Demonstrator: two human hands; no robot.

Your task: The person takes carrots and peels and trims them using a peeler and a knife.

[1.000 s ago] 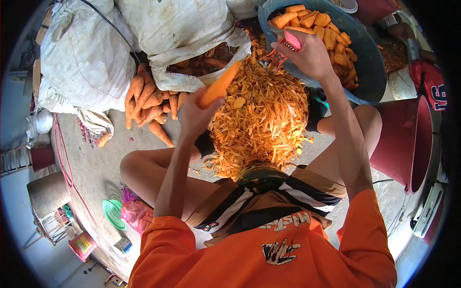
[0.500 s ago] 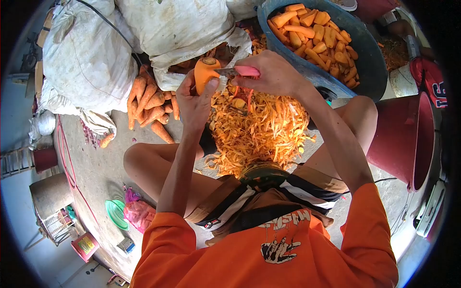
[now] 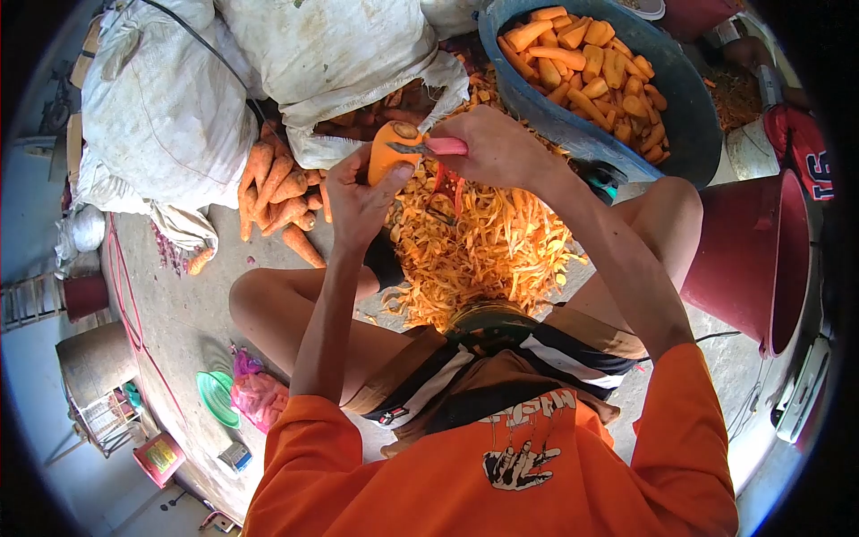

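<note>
My left hand point(image 3: 360, 199) is wrapped round a peeled carrot point(image 3: 386, 159), held upright with its brownish end facing up. From the right, my right hand point(image 3: 501, 150) grips a knife point(image 3: 447, 146) by its pink handle, and the blade touches the carrot near the top. A red tool point(image 3: 449, 190), partly hidden, hangs under my right hand. Below both hands lies a heap of orange peelings point(image 3: 483, 242). Peeled carrots point(image 3: 595, 67) fill much of a blue tub point(image 3: 684, 134) at the upper right.
White sacks point(image 3: 161, 107) stand at the upper left, with unpeeled carrots point(image 3: 277, 183) beside them. A dark red tub point(image 3: 738, 259) is at the right. Another person's red jersey point(image 3: 801, 148) shows at the right edge. A green basin point(image 3: 215, 398) and pink bag point(image 3: 258, 394) lie lower left.
My right hand has come left from beside the blue tub to the carrot, and the knife blade now meets it. The carrot has turned from slanted to upright in my left hand.
</note>
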